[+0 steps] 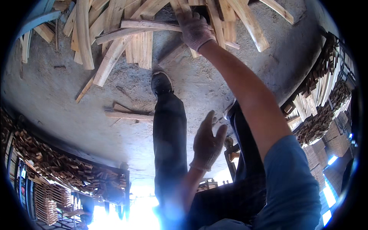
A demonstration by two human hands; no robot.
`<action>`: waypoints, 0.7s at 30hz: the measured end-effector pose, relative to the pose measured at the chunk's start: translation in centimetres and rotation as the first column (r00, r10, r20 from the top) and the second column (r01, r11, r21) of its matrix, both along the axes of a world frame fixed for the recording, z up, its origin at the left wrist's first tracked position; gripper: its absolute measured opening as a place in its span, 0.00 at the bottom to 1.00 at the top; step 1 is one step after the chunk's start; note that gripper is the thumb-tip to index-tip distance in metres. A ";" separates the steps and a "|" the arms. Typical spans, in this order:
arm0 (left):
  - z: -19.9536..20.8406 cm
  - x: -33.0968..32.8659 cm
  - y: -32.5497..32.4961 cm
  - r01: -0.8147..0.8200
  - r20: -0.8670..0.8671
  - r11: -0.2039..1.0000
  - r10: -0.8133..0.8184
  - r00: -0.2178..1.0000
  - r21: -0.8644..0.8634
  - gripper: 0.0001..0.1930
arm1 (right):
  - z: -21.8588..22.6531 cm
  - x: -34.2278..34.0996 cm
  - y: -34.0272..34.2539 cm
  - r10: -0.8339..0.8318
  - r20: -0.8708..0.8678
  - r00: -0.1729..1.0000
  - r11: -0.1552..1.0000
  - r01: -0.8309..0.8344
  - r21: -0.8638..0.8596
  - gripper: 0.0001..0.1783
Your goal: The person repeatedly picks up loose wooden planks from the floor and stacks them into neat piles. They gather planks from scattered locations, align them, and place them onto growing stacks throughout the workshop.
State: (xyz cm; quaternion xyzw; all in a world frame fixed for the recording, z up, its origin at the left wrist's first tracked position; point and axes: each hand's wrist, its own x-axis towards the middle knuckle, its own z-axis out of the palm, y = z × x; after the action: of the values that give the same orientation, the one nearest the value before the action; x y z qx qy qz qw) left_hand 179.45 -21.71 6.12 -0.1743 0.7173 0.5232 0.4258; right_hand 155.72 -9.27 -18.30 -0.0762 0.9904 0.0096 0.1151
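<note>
My right hand (196, 32), in a pale knit work glove, reaches far forward into a pile of loose wooden boards. Its fingers are curled over a wooden board (180, 5) that slants down beneath the glove. Against the same hand lies the right end of a curved wooden strip (151, 25), resting across other boards. My left hand (207, 143), gloved too, hangs near my legs with fingers stretched and thumb apart, holding nothing. The exact grip of my right fingertips is partly hidden.
Boards (140, 50) fan over the concrete floor (88, 107) ahead. A loose piece (128, 115) lies beside my left shoe (161, 82). Racks of stacked wood pieces (76, 165) stand at the left, with more wood stacks (318, 122) at the right. Bright light glares at the lower edge.
</note>
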 end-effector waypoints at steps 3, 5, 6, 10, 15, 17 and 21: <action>-0.1 -0.9 -0.7 -0.040 0.118 0.999 0.035 0.992 0.036 0.32 | -1.0 -0.1 -0.9 -0.100 0.096 0.990 0.993 0.106 -0.051 0.21; -0.4 -1.8 -1.2 -0.136 0.209 0.990 0.128 0.969 0.025 0.33 | -1.4 1.2 0.2 0.009 0.313 0.950 0.985 0.046 -0.167 0.13; 0.0 -3.5 -0.7 -0.207 0.284 0.977 0.183 0.941 0.058 0.36 | -4.3 4.3 4.3 0.155 0.046 0.987 0.889 -0.119 -0.443 0.17; -2.3 -4.4 -3.1 -0.458 0.047 0.875 0.470 0.882 -0.155 0.49 | 13.7 5.1 -3.9 0.016 0.837 0.547 0.713 0.581 -0.394 0.28; -1.7 -6.3 -3.6 -0.690 0.427 0.723 0.612 0.666 0.040 0.32 | 17.2 7.5 -3.2 0.156 0.777 0.610 0.527 0.613 -0.588 0.39; -1.0 -7.2 -3.3 -0.697 0.441 0.716 0.637 0.632 -0.036 0.26 | 11.6 8.1 0.7 -0.438 0.374 0.817 0.568 0.574 -0.590 0.40; -0.7 -7.9 -2.8 -0.634 0.397 0.763 0.624 0.673 -0.124 0.22 | 4.8 5.2 8.0 -0.714 0.397 0.577 0.567 0.809 -0.157 0.34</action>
State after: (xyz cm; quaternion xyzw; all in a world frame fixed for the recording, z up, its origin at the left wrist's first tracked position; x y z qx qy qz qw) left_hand 171.58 -24.54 5.39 -0.5123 0.4992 0.5966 0.3639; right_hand 160.94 -1.26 -13.53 0.3450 0.8826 -0.2143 0.2367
